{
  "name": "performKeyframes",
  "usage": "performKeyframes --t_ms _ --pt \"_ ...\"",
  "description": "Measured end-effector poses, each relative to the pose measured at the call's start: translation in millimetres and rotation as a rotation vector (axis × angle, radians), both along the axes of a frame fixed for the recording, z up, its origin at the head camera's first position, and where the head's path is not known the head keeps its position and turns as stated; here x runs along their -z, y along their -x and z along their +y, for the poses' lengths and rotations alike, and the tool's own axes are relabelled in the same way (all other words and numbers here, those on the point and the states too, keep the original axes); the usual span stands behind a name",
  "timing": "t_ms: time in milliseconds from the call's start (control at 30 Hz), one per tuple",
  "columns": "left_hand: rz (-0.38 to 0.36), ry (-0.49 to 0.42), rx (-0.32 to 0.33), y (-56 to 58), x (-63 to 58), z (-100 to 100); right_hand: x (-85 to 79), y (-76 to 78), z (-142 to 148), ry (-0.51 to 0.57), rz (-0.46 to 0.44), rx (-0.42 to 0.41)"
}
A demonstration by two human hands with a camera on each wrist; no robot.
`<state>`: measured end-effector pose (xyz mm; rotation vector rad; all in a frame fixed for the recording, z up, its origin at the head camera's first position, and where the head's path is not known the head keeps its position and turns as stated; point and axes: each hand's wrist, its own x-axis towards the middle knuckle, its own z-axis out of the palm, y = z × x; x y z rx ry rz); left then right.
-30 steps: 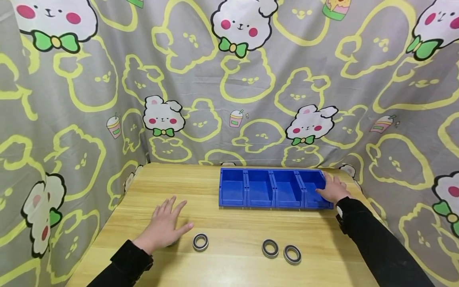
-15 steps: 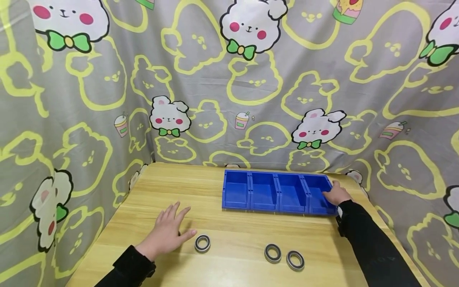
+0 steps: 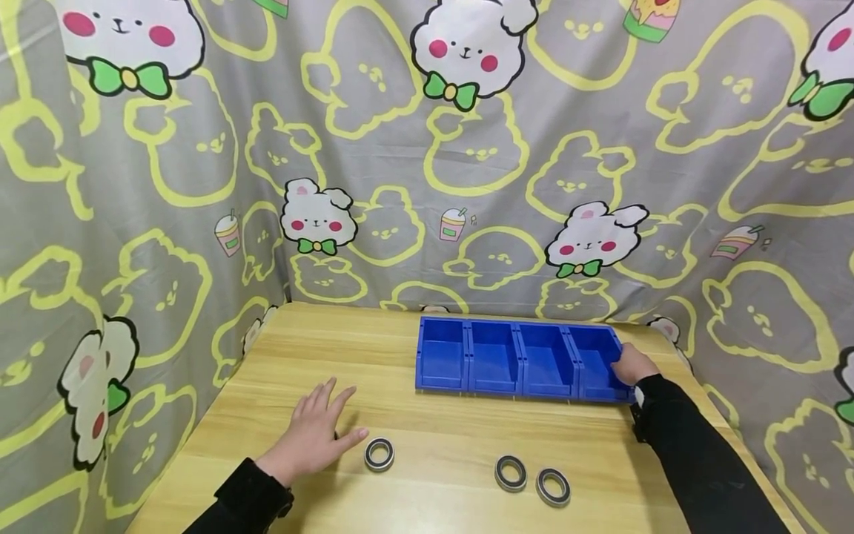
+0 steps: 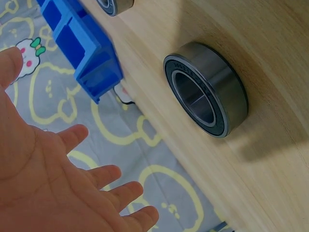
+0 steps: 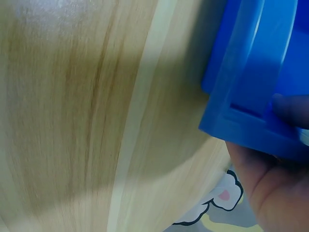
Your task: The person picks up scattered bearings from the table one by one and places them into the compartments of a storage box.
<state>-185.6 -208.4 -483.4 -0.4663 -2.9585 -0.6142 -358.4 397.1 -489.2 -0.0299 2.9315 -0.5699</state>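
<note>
My right hand [image 3: 634,364] grips the right end wall of a row of joined blue bins [image 3: 497,389]. In the right wrist view, the thumb [image 5: 289,108] lies inside that wall and the rest of the hand is outside and beneath it. My left hand [image 3: 309,434] hovers at the left with fingers spread, holding nothing. Right of its thumb lies a ball bearing [image 3: 379,454]; two more bearings, one [image 3: 510,473] beside the other [image 3: 553,487], lie at front right. A large-looking bearing [image 4: 207,92] in the left wrist view stands near the open palm.
Wooden tabletop [image 3: 414,497] spreads under everything. A grey patterned curtain [image 3: 400,148] hangs behind and along both sides. The blue bins stand near the table's back edge, at the right.
My right hand's fingers have moved from lying over the end bin's edge to gripping its wall. The left hand keeps nearly the same place. The head view has shifted slightly.
</note>
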Motion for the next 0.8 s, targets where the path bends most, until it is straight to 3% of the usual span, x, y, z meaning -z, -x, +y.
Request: performKeyframes --t_ms 367,567,800 --pt "0.016 0.005 -0.003 3.9 -2.1 0 -0.1 -12.5 -5 0.007 0.076 0.021" --pt "-0.013 0.031 -0.011 9.1 -5.8 0 -12.3 -25.8 -25 0.023 0.077 0.016" --pt "-0.019 0.034 -0.008 6.9 -3.3 -2 -4.4 -43.3 -55 0.048 0.091 0.004"
